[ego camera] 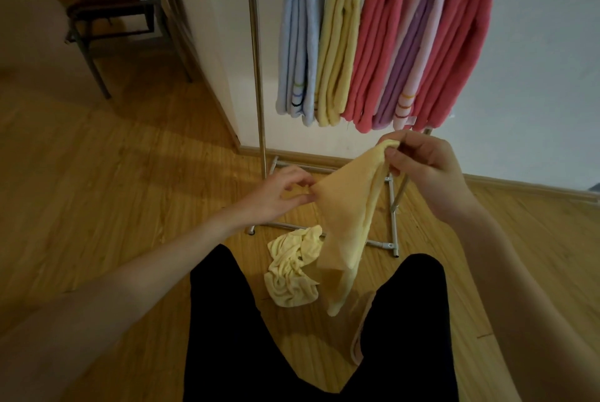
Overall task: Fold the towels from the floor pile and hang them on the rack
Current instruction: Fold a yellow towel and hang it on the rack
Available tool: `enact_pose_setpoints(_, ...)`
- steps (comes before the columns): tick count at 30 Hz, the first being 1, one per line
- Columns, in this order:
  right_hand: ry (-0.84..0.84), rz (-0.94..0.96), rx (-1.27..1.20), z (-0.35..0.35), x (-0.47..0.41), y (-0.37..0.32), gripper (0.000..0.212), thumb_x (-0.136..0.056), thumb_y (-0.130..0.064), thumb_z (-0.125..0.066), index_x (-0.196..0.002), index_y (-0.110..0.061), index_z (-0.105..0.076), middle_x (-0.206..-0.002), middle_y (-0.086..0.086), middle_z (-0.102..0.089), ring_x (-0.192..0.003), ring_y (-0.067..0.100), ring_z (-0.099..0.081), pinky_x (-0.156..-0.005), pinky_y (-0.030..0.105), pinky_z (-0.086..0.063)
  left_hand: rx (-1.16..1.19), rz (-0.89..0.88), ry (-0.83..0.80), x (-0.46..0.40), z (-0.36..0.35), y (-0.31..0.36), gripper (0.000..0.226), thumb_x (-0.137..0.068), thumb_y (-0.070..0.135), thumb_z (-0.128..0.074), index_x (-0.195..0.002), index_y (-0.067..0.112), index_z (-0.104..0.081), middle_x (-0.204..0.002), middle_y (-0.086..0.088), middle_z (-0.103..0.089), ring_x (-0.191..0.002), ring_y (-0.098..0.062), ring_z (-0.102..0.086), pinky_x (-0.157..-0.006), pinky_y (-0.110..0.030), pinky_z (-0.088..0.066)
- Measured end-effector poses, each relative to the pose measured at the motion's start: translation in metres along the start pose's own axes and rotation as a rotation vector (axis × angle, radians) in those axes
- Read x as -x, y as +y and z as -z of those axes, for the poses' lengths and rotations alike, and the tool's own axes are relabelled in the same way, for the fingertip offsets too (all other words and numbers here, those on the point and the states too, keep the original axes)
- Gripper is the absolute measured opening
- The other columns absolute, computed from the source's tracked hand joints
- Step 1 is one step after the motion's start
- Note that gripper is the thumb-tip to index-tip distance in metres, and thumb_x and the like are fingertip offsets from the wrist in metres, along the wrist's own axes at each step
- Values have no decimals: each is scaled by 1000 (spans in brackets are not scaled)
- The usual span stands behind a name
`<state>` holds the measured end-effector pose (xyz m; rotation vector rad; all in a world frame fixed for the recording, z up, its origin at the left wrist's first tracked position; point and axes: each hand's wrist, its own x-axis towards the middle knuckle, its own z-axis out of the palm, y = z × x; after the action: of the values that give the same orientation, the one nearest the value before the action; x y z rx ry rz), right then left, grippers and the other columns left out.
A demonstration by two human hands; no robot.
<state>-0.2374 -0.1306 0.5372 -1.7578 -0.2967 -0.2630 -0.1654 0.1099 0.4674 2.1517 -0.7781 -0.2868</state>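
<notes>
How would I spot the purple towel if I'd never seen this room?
Look at the metal rack against the white wall, where five folded towels hang in a row. The purple towel is fourth from the left, flanked by two coral-red ones, with a pale pink outer layer.

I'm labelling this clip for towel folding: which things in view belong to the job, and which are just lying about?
Belongs to the job:
left hand and right hand, both pinching the yellow towel
crumpled pale towel on the floor
rack with five hung towels

Just lying about:
chair
slipper
</notes>
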Motion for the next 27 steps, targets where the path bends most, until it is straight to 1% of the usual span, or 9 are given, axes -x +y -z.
enact_pose_setpoints(3, 79, -53, -12, 2, 3, 7, 18, -92, 8, -47, -99, 1, -62, -72, -5, -61, -64, -1, -55, -61, 12, -45, -142, -110, 130, 0, 11, 2, 19, -90, 23, -61, -106, 14, -66, -107, 3, -61, -99, -1, -54, -88, -10, -41)
enact_pose_setpoints(6, 157, -80, -18, 7, 3, 13, 18, -93, 5, -48, -95, -4, -64, -74, -1, -58, -66, 3, -54, -61, 14, -45, -179, -135, 295, -2, 34, 14, 15, -86, 21, -65, -100, 15, -68, -98, 4, -67, -89, 5, -57, -81, -2, -40)
enact_pose_setpoints(10, 280, -99, -22, 15, -1, 15, 18, -93, 2, -49, -95, -6, -65, -74, 1, -59, -69, 6, -56, -63, 16, -47, -139, -217, 376, -3, 57, 40, 12, -80, 23, -71, -91, 16, -70, -86, 7, -68, -84, -1, -62, -78, -8, -47)
enact_pose_setpoints(12, 329, -76, 63, 17, -4, 15, 17, -92, 0, -51, -97, -6, -66, -78, 6, -59, -72, 9, -54, -66, 17, -47, -115, -256, 393, -2, 62, 53, 12, -79, 23, -72, -89, 16, -70, -84, 7, -68, -82, -3, -64, -77, -10, -48)
enact_pose_setpoints(14, 375, -43, 148, 16, -8, 15, 16, -92, -1, -52, -97, -9, -65, -80, 2, -60, -75, 6, -54, -69, 14, -46, -108, -292, 392, -3, 67, 62, 12, -79, 23, -72, -89, 17, -69, -84, 7, -68, -82, -5, -64, -77, -11, -49)
enact_pose_setpoints(16, 422, -16, 226, 14, -11, 16, 16, -91, 0, -51, -97, -9, -63, -81, -4, -60, -74, 0, -52, -69, 12, -44, -105, -314, 370, -3, 70, 69, 11, -81, 20, -71, -90, 18, -66, -86, 8, -66, -83, -7, -62, -76, -12, -49)
enact_pose_setpoints(19, 465, 0, 311, 12, -15, 18, 16, -92, 2, -50, -96, -9, -61, -85, 5, -60, -73, -1, -52, -68, 14, -43, -102, -333, 281, 0, 71, 79, 17, -83, 15, -69, -99, 15, -61, -88, 1, -62, -83, -11, -60, -80, -19, -51)
enact_pose_setpoints(23, 452, -29, 315, 8, -22, 26, 18, -92, 3, -48, -100, -2, -63, -97, 18, -63, -89, 27, -59, -79, 34, -48, -147, -300, 52, 6, 70, 90, 24, -87, 10, -63, -107, 22, -58, -87, -2, -56, -81, -14, -56, -76, -25, -51)
enact_pose_setpoints(27, 353, -23, 390, 2, -28, 33, 21, -90, 4, -47, -100, 0, -65, -94, 11, -66, -88, 22, -59, -75, 22, -46, -322, -262, -204, 11, 62, 88, 17, -92, 14, -55, -106, 22, -61, -100, 6, -56, -97, -8, -52, -86, -30, -47)
